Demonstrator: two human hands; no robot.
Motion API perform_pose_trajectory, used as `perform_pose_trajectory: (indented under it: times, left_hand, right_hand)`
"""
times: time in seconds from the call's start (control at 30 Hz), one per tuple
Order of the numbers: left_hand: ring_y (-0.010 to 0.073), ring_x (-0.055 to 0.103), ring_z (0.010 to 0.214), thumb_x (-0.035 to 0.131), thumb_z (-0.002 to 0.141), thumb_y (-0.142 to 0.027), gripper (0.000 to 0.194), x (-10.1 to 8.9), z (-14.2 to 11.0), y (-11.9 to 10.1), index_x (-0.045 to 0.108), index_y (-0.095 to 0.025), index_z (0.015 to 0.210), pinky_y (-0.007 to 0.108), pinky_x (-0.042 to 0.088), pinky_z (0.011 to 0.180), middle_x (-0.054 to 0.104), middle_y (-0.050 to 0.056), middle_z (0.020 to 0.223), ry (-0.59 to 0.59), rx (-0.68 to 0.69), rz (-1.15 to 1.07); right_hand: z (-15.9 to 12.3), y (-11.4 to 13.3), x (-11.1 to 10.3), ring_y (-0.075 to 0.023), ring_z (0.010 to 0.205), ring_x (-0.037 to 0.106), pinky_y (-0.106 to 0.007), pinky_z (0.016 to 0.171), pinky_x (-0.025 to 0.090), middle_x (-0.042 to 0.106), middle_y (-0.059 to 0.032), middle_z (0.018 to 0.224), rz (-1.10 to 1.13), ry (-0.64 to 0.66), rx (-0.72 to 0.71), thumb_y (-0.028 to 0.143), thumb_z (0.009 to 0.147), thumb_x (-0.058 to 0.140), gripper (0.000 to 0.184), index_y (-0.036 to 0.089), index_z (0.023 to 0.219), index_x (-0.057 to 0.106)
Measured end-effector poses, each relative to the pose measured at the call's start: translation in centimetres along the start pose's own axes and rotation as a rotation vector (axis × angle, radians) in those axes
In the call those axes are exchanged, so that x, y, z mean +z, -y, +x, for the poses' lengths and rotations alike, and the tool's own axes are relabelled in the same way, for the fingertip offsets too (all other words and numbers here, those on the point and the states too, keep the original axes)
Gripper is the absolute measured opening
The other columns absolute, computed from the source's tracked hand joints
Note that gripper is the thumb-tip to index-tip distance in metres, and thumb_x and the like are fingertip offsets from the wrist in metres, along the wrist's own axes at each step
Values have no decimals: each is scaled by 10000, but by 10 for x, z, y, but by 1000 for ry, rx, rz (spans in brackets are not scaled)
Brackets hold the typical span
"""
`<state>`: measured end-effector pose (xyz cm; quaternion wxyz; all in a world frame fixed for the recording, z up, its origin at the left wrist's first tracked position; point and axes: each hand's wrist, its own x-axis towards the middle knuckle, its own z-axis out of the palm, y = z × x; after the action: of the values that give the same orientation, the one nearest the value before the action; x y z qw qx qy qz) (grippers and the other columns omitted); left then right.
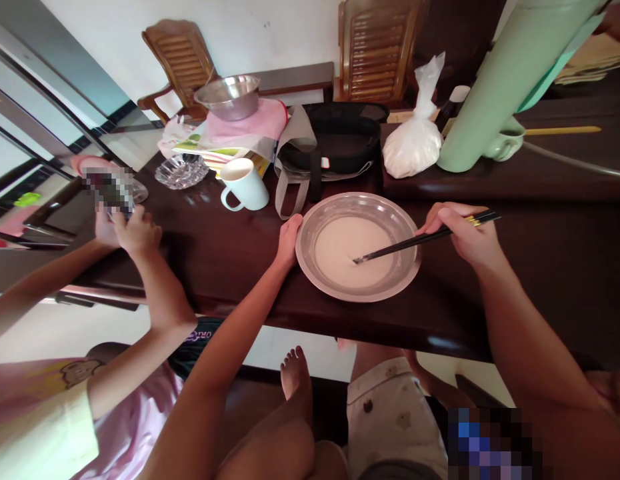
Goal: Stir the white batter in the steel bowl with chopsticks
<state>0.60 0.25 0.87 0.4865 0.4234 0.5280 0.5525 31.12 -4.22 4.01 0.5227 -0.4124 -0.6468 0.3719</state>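
Observation:
A wide metal bowl [315, 217] with pale, milky batter in it stands on the dark wooden table [540, 267]. My left hand [289, 241] rests against the bowl's left rim, fingers curled on it. My right hand [465, 233] is closed on a pair of black chopsticks [420, 241], held to the right of the bowl. The chopstick tips dip into the batter near the bowl's middle.
Another person at the left holds a phone [110, 190] in both hands over the table's corner. Behind the bowl are a white mug [245, 185], a glass dish [181, 171], a black bag [340, 143], a white plastic bag [419, 143], a green flask [500, 80], a steel bowl [229, 97].

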Motion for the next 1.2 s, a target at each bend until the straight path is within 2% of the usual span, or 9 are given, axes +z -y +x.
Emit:
perform_pose_trajectory:
  times: [0.13, 0.33, 0.43, 0.67, 0.8, 0.87, 1.0, 1.13, 1.2]
  left_hand:
    - [93, 312, 553, 522, 874, -159, 379, 0, 0, -2, 399, -180, 516, 198, 331, 551, 356, -44, 576, -29, -6, 9]
    - [96, 306, 559, 495, 883, -168, 365, -2, 1, 2, 394, -184, 533, 198, 328, 549, 348, -41, 576, 11, 30, 18]
    - [97, 315, 562, 510, 879, -177, 366, -2, 2, 3, 398, -184, 530, 200, 335, 556, 360, -40, 579, -3, 22, 23]
    - [98, 305, 557, 515, 874, -167, 379, -1, 1, 1, 381, -186, 520, 203, 331, 554, 346, -41, 580, -15, 24, 30]
    - [99, 288, 557, 492, 884, -179, 374, -2, 2, 3, 373, -189, 530, 206, 324, 542, 336, -41, 574, 13, 58, 38]
    - [100, 283, 560, 487, 882, -172, 373, -2, 3, 4, 365, -190, 530, 204, 324, 541, 327, -40, 571, 16, 72, 44]
    - [101, 284, 557, 487, 879, -163, 379, -2, 2, 3, 361, -191, 523, 205, 326, 542, 318, -40, 564, 12, 64, 44]
    - [99, 290, 555, 501, 886, -163, 389, -1, 2, 2, 382, -187, 516, 209, 321, 539, 337, -38, 571, 2, 41, 21]
    - [99, 291, 554, 500, 889, -153, 397, -1, 1, 1, 384, -185, 510, 208, 320, 538, 340, -37, 569, -8, 26, 14]
  right_hand:
    - [0, 1, 2, -181, 776, 676, -327, 738, 511, 716, -22, 771, -115, 107, 11, 345, 901, 603, 234, 230, 740, 729]
    - [-1, 1, 1, -127, 523, 564, -291, 516, 438, 605, 2, 629, -33, -18, 29, 384, 889, 610, 290, 222, 663, 695]
    - [-2, 3, 2, -138, 572, 585, -295, 545, 455, 620, -4, 653, -79, 54, 35, 402, 887, 610, 292, 229, 670, 699]
    - [2, -4, -6, -146, 497, 528, -315, 467, 409, 591, -6, 597, -40, -66, 17, 496, 858, 619, 338, 265, 624, 697]
    - [2, -3, 0, -177, 691, 634, -339, 650, 504, 677, -17, 735, -108, 96, 13, 453, 875, 614, 286, 266, 686, 720]
    - [2, -1, 0, -203, 837, 664, -365, 768, 515, 727, -23, 863, -145, 68, -18, 440, 884, 608, 270, 268, 712, 724]
    - [2, 2, -2, -207, 705, 671, -388, 719, 509, 725, -10, 720, -7, -45, -60, 415, 907, 579, 325, 269, 639, 690]
    - [0, 5, 3, -205, 755, 706, -361, 715, 521, 731, -24, 732, -5, 94, -5, 366, 916, 581, 287, 244, 688, 704]
    - [1, 5, 3, -199, 784, 709, -354, 738, 533, 738, -24, 767, -86, 78, 5, 390, 906, 598, 245, 249, 744, 717]
